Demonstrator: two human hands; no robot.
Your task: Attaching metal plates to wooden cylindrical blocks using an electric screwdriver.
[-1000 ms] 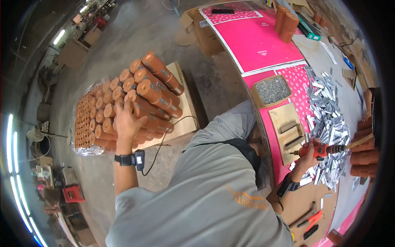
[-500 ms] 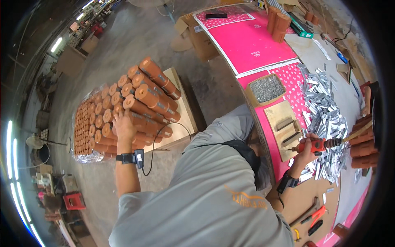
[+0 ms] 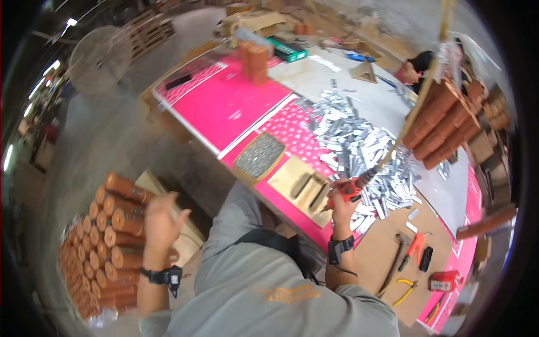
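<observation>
My left hand [image 3: 161, 222], blurred, is lifted beside the stack of brown cylinders [image 3: 126, 222], fingers apart and thumb out, with nothing visible in it. These cylinders have holes in their round ends. In my right hand [image 3: 341, 210] is a red power screwdriver [image 3: 351, 191], with a yellowish hose or cord [image 3: 412, 115] running up from its back end. The tool is above the edge of a wooden jig [image 3: 295, 177] fitted with raised bars. An open box of small screws or nails [image 3: 259, 155] stands beside the jig. Loose silvery metal strips [image 3: 365, 154] lie heaped beyond the tool.
Brown cardboard [image 3: 387, 253] on the near right carries a hammer [image 3: 394, 264], orange-handled tool [image 3: 414, 250] and yellow-handled pliers [image 3: 405, 292]. More cylinders [image 3: 441, 126] are stacked at right; a few [image 3: 255, 62] stand on the pink sheet. Another person's hand [image 3: 411, 73] shows at far right.
My view has swung toward the table. My left hand has come off the cylinder it was touching and its fingers have spread. My right hand still grips the screwdriver near the jig.
</observation>
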